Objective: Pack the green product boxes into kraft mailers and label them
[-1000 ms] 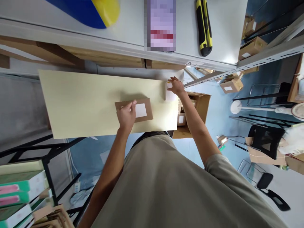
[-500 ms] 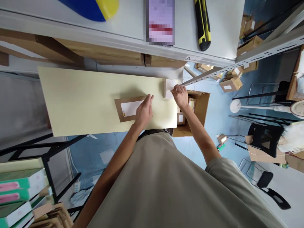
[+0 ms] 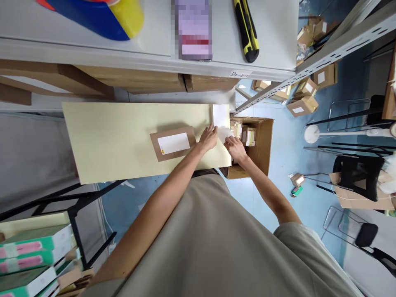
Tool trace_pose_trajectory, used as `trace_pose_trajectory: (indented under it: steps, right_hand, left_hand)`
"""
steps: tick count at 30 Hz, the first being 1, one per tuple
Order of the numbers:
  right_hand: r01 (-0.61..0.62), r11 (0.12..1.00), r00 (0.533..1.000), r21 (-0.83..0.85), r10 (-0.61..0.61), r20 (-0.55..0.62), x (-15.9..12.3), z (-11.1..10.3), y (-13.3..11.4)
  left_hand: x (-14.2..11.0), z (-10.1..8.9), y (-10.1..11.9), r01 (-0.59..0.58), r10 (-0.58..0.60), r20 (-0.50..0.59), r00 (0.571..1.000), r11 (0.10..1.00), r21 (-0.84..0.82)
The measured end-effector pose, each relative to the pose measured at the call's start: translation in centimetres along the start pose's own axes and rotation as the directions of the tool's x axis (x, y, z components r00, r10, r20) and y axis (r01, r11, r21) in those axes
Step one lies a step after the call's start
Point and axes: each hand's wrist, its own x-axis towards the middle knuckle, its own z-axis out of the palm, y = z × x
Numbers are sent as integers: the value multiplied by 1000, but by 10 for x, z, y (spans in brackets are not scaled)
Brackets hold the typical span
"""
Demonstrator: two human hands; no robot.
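Observation:
A white label sheet (image 3: 225, 133) curls up between my hands at the right end of a pale yellow board (image 3: 117, 140). My right hand (image 3: 235, 148) pinches its lower right end. The fingers of my left hand (image 3: 209, 137) are closed at its left edge; the fingertips are partly hidden. Just above lies a stack of white labels (image 3: 220, 114), joined or touching the curled sheet. To the left of my left hand, a small flat brown cardboard box (image 3: 173, 143) bearing a white label rests on the board.
An open carton (image 3: 262, 144) with small boxes inside stands at the board's right end. Above, a grey shelf (image 3: 219, 24) holds a yellow-black utility knife (image 3: 246, 31), a blurred purple item and a blue-yellow object. A metal post (image 3: 278, 90) rises at the right. Green-white boxes (image 3: 34, 247) are stacked lower left.
My left hand has left the small box and moved right to the labels. My right hand has come down toward me, drawing the white sheet with it. The view has shifted slightly.

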Motion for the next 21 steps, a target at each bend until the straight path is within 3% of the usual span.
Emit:
trace_pose_trajectory:
  steps: [3, 6, 8, 11, 13, 15, 16, 17, 19, 21]
  right_hand:
    - [-1, 1000, 1000, 6, 1, 20, 2, -3, -6]
    - [-4, 1000, 965, 27, -4, 261, 3, -10, -20]
    - [1, 999, 889, 50, -23, 457, 2, -17, -31]
    - [26, 977, 776, 211, -153, 612, 0, -35, -38]
    - [7, 892, 678, 452, -337, 654, 2, -52, -34]
    - [-53, 737, 620, 674, -505, 600, 8, -71, -25]
    - [-73, 667, 641, 741, -538, 548, 13, -81, -20]
    - [-86, 613, 698, 785, -525, 486, 18, -89, -15]
    - [-87, 555, 863, 827, -373, 341, 31, -103, -6]
    - [-68, 545, 965, 836, -178, 194, 45, -113, -2]
  left_hand:
    - [-1, -1, 1, 18, -18, 7, 1000, 1000, 21]
    - [0, -4, 3, 50, -51, 46, 998, 998, 26]
    - [1, -6, 5, 68, -68, 52, 996, 998, 4]
    - [-5, -5, 7, 84, -86, -8, 996, 984, -155]
    - [-22, -5, 6, 72, -91, -33, 995, 924, -375]
    - [-52, -5, 5, 73, -73, 26, 997, 757, -649]
    - [-71, -5, 4, 88, -45, 77, 996, 632, -770]
    - [-93, -6, 3, 121, -15, 130, 991, 495, -860]
    - [-136, -10, 2, 152, 12, 162, 987, 291, -945]
    - [-174, -14, 1, 90, -28, 86, 996, 185, -979]
